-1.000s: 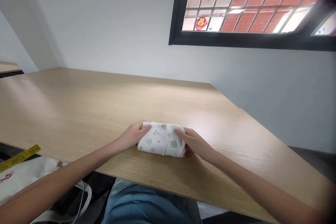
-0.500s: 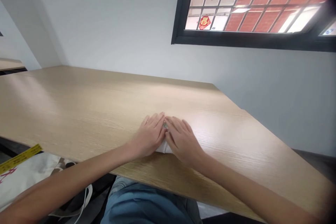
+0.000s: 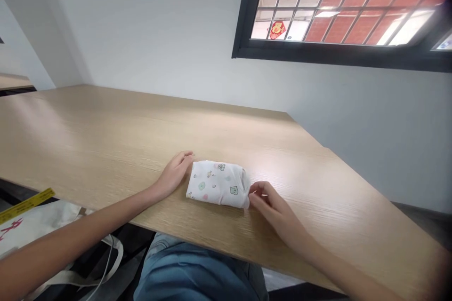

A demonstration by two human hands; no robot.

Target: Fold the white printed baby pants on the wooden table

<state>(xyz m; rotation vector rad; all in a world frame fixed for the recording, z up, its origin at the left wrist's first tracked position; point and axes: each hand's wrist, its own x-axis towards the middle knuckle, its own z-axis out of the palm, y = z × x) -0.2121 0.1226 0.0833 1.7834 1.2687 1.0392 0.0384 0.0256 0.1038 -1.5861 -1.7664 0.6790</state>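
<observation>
A folded white cloth (image 3: 218,184) with small printed cartoon motifs lies flat on the light oak-grain table (image 3: 106,143), near its front edge. It looks like a soft cotton garment, folded into a neat rectangle. My left hand (image 3: 174,173) rests on the wood just off the cloth's left side, fingers loosely curled and holding nothing. At the cloth's right end sits my right hand (image 3: 266,202), its fingertips bunched at the corner without a visible grip.
A yellow ruler (image 3: 26,206) pokes out beyond the table's near edge at lower left, above a white tote bag (image 3: 33,230) with a printed red mark. My denim-covered lap (image 3: 197,275) lies below the edge. The table's far side meets a white wall with a barred window (image 3: 339,9).
My hands, lying together over the cloth half a second ago, have drawn apart to either side. The cloth now shows fully, folded smaller than a second ago's shape only slightly, and lies in the same place.
</observation>
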